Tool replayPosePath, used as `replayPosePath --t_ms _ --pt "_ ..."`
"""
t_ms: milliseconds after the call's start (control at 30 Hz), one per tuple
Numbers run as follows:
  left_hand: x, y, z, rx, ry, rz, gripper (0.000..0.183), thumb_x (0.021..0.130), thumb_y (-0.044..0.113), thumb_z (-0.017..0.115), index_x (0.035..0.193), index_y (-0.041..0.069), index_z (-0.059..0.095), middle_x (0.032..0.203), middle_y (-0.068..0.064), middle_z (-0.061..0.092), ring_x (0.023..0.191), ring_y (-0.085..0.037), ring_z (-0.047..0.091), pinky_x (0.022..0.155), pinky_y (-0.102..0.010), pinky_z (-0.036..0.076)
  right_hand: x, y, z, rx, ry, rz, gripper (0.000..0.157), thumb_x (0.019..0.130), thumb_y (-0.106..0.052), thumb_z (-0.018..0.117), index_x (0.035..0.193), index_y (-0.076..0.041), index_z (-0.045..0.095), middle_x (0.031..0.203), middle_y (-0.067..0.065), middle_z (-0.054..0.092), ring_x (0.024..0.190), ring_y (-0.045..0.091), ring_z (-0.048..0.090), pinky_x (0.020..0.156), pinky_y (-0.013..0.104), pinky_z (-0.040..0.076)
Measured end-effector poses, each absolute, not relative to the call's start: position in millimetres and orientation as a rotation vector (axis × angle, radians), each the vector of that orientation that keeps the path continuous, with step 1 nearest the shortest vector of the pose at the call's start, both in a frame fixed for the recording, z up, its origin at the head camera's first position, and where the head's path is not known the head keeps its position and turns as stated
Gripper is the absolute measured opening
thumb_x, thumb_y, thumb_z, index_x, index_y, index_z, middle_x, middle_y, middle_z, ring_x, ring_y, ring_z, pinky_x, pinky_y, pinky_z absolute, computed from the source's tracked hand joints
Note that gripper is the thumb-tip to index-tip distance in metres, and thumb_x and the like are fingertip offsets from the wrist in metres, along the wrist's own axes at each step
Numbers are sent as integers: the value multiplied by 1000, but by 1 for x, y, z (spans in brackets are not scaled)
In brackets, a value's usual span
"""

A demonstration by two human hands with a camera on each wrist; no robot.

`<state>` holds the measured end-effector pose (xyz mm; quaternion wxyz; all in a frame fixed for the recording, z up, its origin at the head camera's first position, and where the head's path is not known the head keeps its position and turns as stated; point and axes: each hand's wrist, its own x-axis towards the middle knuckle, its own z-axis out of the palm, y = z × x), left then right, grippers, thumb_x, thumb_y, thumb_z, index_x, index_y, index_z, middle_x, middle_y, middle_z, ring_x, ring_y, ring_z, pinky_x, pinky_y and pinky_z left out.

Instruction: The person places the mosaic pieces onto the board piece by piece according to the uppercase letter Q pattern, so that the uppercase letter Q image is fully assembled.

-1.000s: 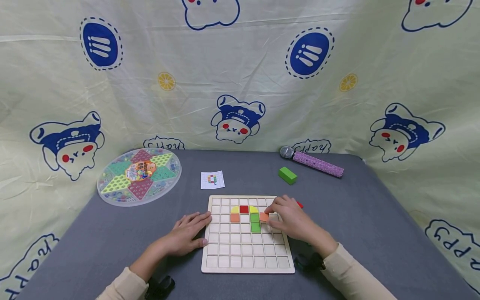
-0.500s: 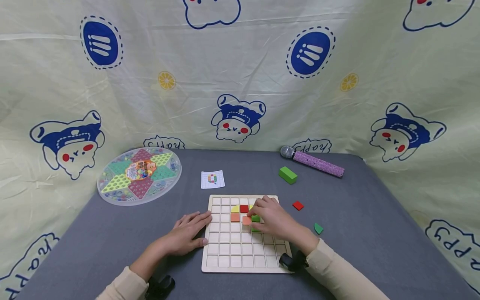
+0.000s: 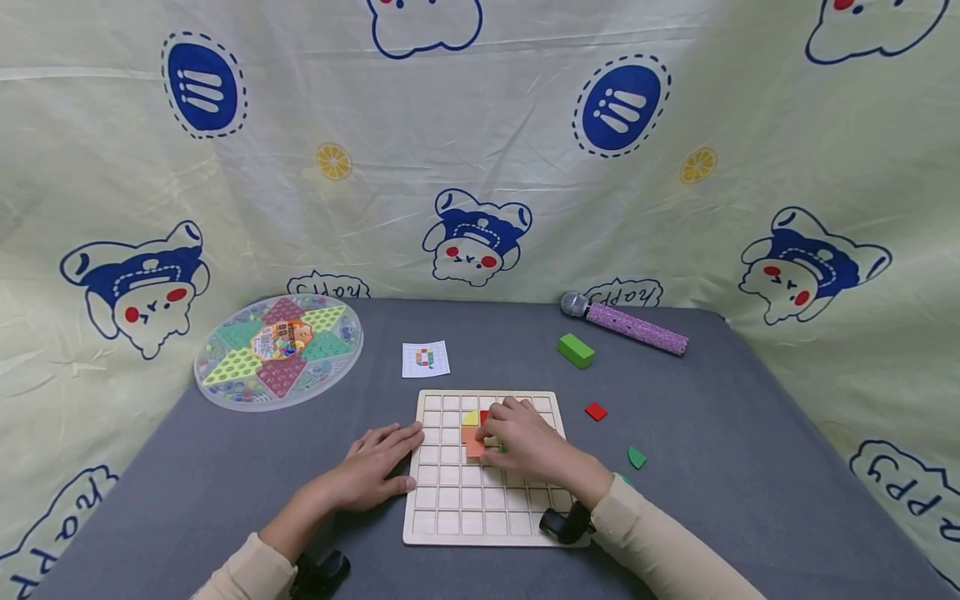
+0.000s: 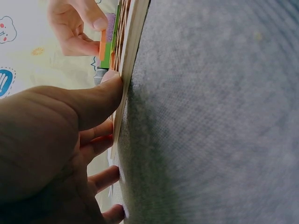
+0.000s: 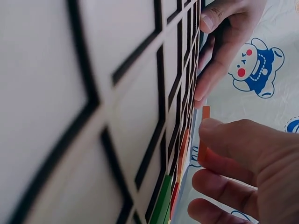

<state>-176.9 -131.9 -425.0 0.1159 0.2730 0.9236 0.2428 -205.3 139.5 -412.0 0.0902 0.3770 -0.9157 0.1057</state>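
A pale wooden grid board (image 3: 448, 500) lies on the table. My left hand (image 3: 375, 471) rests at its left edge, with the thumb and fingertips touching the edge. Over the board, my right hand (image 3: 528, 446) pinches an orange square tile (image 5: 204, 133) between thumb and finger, close above the grid. Just behind that tile sit another orange tile (image 3: 468, 433), a yellow quarter-round tile (image 3: 470, 418) and a red tile (image 3: 483, 416). Green tiles (image 5: 161, 203) stand in the grid too, mostly covered by the right hand in the head view.
Right of the board lie a red tile (image 3: 596, 411) and a green rounded piece (image 3: 637, 457). Farther back are a green block (image 3: 576, 351) and a glittery purple microphone (image 3: 633, 327). A pattern card (image 3: 425, 360) and a round star-patterned game disc (image 3: 279, 354) lie behind, toward the left.
My right hand has moved left across the board with the orange tile, uncovering the red tile and green piece at the right. The left hand has stayed in place.
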Motion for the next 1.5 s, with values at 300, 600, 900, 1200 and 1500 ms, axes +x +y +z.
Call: replayPosePath --t_ms 300,600,900,1200,1500 --pt "-177 -132 -426 800 2703 711 64 93 32 57 148 11 32 155 -7 29 143 -38 21 107 -67 15 -208 133 -414 1130 -2725 249 16 79 -28 73 91 -19 72 87 -6 59 86 13 46 77 30 38" --pt "-177 -132 -425 788 2702 707 64 93 32 57 148 11 32 155 -7 29 143 -38 21 107 -67 15 -208 130 -416 1127 -2724 206 13 78 -29 73 88 -20 71 88 -7 60 84 12 46 75 30 39" --pt "-176 -131 -425 771 2707 694 63 93 32 58 148 12 33 155 -5 29 143 -37 21 108 -66 15 -208 128 -417 1118 -2753 184 12 78 -29 73 88 -22 71 89 -8 60 85 11 46 74 28 37" --pt "-177 -132 -424 786 2705 706 63 93 33 57 148 12 32 155 -6 29 143 -38 21 107 -67 14 -208 128 -418 1111 -2742 172 11 78 -29 73 87 -23 70 89 -8 60 85 12 46 74 29 37" --pt "-177 -132 -425 789 2694 719 64 93 34 57 148 11 32 155 -7 29 143 -38 21 108 -67 13 -204 135 -413 1034 -2724 309 17 77 -28 75 91 -19 73 89 -6 60 85 13 47 79 34 41"
